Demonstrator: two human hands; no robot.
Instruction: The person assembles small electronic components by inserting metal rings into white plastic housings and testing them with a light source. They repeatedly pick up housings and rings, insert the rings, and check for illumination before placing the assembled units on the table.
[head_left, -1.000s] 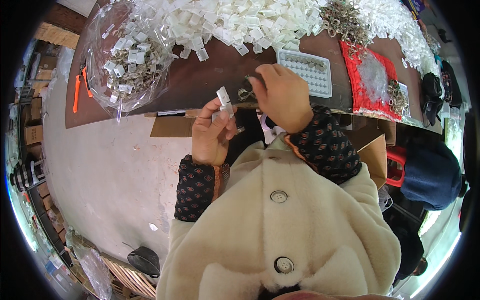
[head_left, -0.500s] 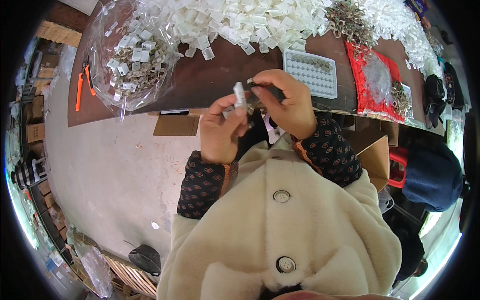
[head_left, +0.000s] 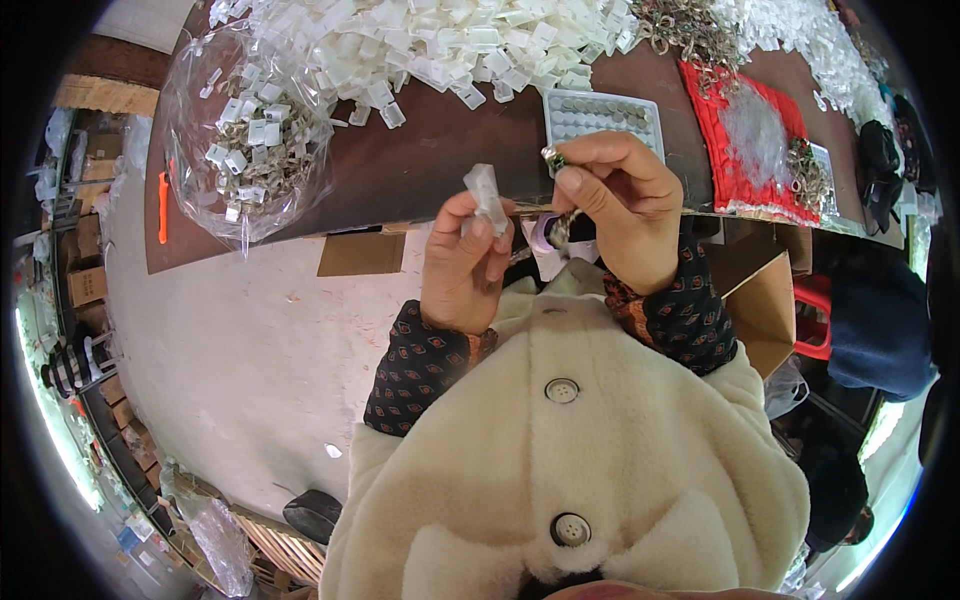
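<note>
My left hand (head_left: 460,270) is closed on a small translucent white plastic case (head_left: 486,198), pinched upright between thumb and fingers. My right hand (head_left: 640,220), to its right, grips a small metal key-ring fitting (head_left: 552,160) between thumb and forefinger. More metal (head_left: 561,235) dangles below the right palm, blurred. Both hands are raised in front of the brown table's near edge, with a gap between them. Behind the right hand, partly covered by it, lies a white tray (head_left: 655,128) with rows of round grey discs.
A large heap of translucent plastic cases (head_left: 460,50) covers the table's far side. At left stand a clear bag (head_left: 300,175) of cases and metal fittings and an orange-handled tool (head_left: 163,208). Farther right lie metal fittings (head_left: 700,35) and a red bag (head_left: 720,150). A cardboard box (head_left: 760,310) stands below.
My hands have moved apart; the right has shifted right with the metal fitting, away from the plastic case in my left. The view has shifted slightly.
</note>
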